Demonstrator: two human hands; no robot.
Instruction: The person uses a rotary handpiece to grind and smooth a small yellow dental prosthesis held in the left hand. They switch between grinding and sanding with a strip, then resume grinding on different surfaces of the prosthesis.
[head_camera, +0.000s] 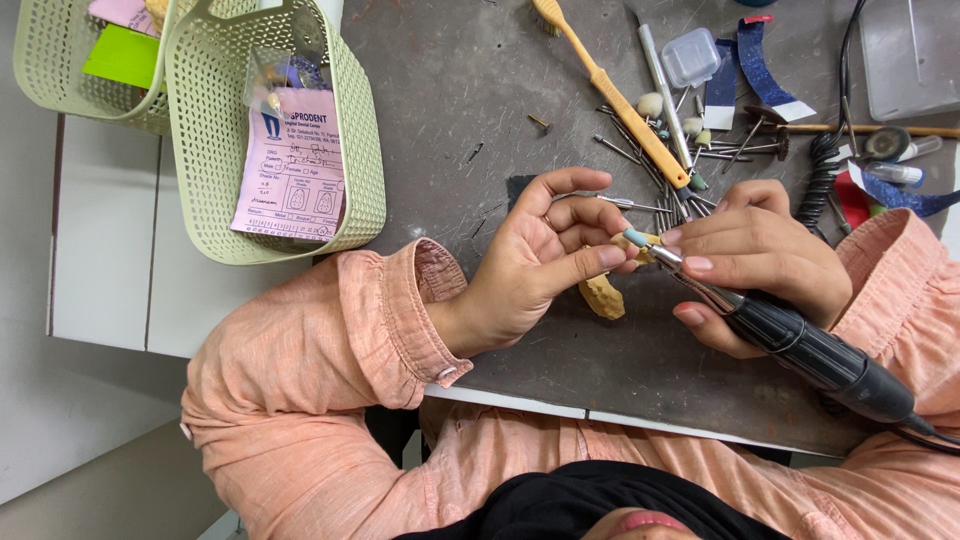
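My left hand pinches a small yellowish piece between thumb and fingers, mostly hidden by the fingertips. My right hand grips a black and silver rotary handpiece, whose pale blue tip touches that small piece. A tan plaster model lies on the dark grey work mat just below my left fingers. Both arms wear salmon-pink sleeves.
Two pale green perforated baskets stand at the upper left, one holding a pink paper form. A yellow-handled brush, several metal burs, a small clear box, blue strips and a coiled black cable crowd the upper right.
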